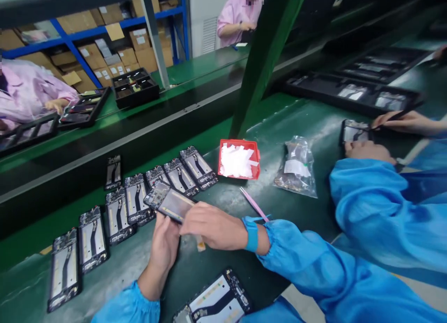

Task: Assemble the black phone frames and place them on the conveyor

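Observation:
Both my hands are on one open phone frame (170, 202), held a little above the green bench. My left hand (164, 246) cups its near end from below, fingers curled round it. My right hand (211, 227) lies over its right edge with the fingers closed on it; a blue wrist strap (251, 233) is on that wrist. A small tan strip (200, 243) hangs under my right hand. Pink tweezers (253, 203) lie on the bench just behind my right wrist.
A row of several phone frames (118, 210) lies at the left, another frame (214, 302) near the front edge. A red tray of white pieces (239, 161) and a plastic bag of parts (296, 167) sit behind. A co-worker's hands (366, 150) hold a phone at right. Black trays (135, 87) stand beyond the conveyor.

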Available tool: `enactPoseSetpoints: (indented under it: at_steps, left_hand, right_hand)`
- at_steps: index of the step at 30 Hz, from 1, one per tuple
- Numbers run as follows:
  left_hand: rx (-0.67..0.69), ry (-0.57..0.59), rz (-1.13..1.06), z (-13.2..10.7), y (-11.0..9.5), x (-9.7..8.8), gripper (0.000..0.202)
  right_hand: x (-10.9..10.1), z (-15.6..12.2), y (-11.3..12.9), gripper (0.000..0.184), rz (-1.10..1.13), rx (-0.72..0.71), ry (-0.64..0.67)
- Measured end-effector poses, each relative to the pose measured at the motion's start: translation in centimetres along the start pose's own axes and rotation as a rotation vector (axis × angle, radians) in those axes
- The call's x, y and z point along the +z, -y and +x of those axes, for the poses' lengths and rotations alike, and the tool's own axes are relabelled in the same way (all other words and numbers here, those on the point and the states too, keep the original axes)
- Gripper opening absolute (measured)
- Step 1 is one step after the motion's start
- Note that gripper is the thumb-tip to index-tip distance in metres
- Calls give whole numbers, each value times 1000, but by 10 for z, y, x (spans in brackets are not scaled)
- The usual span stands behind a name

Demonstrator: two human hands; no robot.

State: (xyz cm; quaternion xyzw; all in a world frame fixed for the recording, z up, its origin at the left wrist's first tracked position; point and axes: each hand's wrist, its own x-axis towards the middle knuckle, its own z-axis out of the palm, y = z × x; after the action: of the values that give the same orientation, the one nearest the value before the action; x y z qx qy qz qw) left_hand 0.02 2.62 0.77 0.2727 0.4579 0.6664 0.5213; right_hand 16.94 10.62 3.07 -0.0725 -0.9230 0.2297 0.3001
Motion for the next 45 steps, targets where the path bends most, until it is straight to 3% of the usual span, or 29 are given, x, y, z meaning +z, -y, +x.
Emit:
enactPoseSetpoints:
  at_steps: [3,6,10,15,20,27,45]
  left_hand:
    - [-29,-49,-45,0,-5,-1,42]
    - [-18,-137,117,3,-5,-8,38]
    - [-71,-32,304,4,-5,-13,55]
    - [-96,89,334,2,-7,-11,53]
    - [-3,-58,508,0,-6,-5,60]
    - [-45,-6,422,-2,-4,-5,53]
    - [-73,-97,368,-5,0,-4,48]
  right_hand:
    - [8,-3,-2,19,123,102,-79]
    - [1,-6,-11,16,68,233,-143]
    - [0,-5,-13,16,-61,355,-250]
    - [13,-8,-12,15,-136,263,-279]
    - [15,-11,-10,19,-208,202,-185]
    - [9,-9,-7,18,-284,152,-182]
    - [8,-7,-3,24,-346,118,-129]
